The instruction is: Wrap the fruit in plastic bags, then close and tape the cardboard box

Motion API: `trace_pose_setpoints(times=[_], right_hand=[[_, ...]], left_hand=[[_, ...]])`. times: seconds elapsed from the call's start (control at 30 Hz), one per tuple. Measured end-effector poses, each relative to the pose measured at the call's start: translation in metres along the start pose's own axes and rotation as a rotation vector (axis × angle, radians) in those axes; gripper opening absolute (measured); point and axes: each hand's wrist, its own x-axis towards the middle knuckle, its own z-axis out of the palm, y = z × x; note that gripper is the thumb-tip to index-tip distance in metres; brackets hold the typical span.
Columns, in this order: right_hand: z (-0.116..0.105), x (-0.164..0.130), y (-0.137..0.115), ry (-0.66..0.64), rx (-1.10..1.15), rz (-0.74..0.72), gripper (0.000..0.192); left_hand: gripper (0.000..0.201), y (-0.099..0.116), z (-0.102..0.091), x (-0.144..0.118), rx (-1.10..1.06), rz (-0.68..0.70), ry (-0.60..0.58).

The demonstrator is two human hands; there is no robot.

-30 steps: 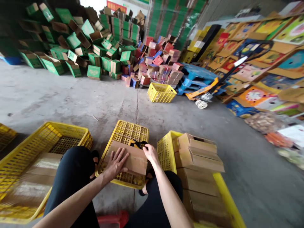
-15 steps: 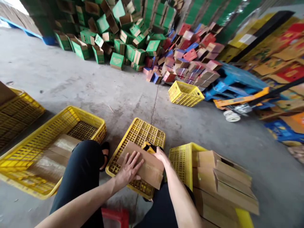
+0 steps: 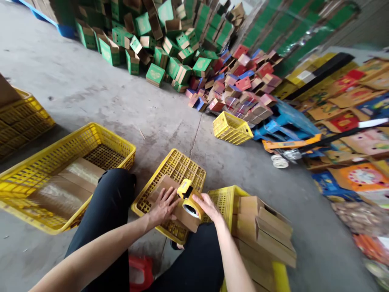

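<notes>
A flat brown cardboard box (image 3: 161, 185) lies on an upturned yellow crate (image 3: 194, 170) between my knees. My left hand (image 3: 164, 207) rests flat on the box with its fingers spread. In my right hand (image 3: 207, 206) is a yellow tape dispenser (image 3: 193, 202), gripped at its right side and held over the box. The dispenser's black-edged front end is by my left fingertips, and its roll opening faces me. Part of the box is hidden beneath the dispenser and my left hand.
To the left, a yellow crate (image 3: 27, 170) holds taped cardboard boxes (image 3: 75, 182). At right, another yellow crate (image 3: 232, 194) carries folded cardboard boxes (image 3: 264, 231). A small yellow crate (image 3: 232, 127) stands ahead, near an orange pallet jack (image 3: 291, 142) and piled green cartons (image 3: 154, 75).
My right hand has brought the tape dispenser from the box's far right edge to over its top. My left hand stays pressed on the box. The view has turned slightly right.
</notes>
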Motion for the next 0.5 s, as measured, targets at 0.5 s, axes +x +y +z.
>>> trace_pose_setpoints(times=[0.5], right_hand=[[-0.002,0.008,0.014,-0.063,-0.15,-0.178,0.072]], left_hand=[[0.047,-0.01,-0.044,0.009,-1.25,-0.425,0.111]])
